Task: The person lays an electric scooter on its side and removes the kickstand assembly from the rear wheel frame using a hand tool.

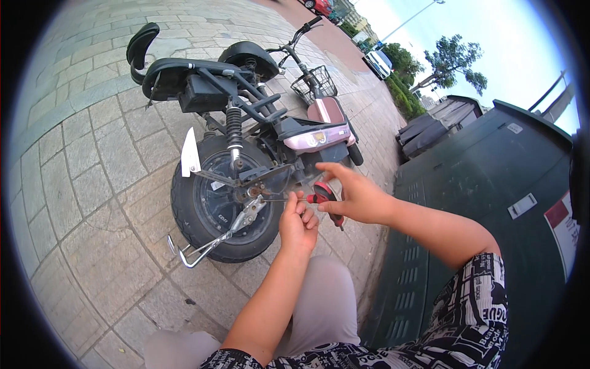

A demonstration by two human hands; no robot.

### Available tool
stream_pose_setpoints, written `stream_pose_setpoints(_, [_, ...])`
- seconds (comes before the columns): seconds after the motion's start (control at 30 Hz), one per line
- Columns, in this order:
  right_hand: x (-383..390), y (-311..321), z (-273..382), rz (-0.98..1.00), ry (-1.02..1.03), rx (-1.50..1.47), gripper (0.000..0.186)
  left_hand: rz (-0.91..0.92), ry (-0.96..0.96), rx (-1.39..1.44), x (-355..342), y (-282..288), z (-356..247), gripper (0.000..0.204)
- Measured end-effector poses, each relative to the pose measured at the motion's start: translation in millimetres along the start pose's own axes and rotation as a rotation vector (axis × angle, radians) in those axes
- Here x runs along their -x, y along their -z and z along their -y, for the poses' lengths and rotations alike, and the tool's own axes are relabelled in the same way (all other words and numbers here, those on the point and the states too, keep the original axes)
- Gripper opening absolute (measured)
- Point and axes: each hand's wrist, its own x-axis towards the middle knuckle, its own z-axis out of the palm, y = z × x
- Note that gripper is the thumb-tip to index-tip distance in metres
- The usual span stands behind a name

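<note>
A red-and-black screwdriver (324, 192) points its thin metal shaft left at the rusty axle area of the scooter's rear wheel (224, 221). My left hand (299, 227) is closed, its fingertips pinching around the shaft. Loosely curved about the handle end is my right hand (359, 194); its thumb crosses the handle while the index finger stands off above it. Some right fingers are hidden behind the tool. Below the shaft, a metal kickstand (215, 243) slants down from the axle bracket (250, 212). Whether the tip touches a fastener is too small to tell.
The black-and-pink electric scooter (316, 138) stands in front of me, with a wire basket (314, 85) at its far end. A dark green metal cabinet (467, 184) rises close on my right. Stone paving (110, 246) surrounds the wheel. A white car (377, 64) is far off.
</note>
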Motion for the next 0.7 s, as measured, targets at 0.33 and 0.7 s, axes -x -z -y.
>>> stream_pose_setpoints(0.33, [8,-6,-18,0.127,0.788,0.756,0.017,0.010,-0.066,-0.040,8,-8,-5,0.027])
stream_pose_setpoints(0.7, [-10,-52,-1,-0.159,0.203,0.007,0.025,0.039,-0.038,0.052,-1,24,-17,0.021])
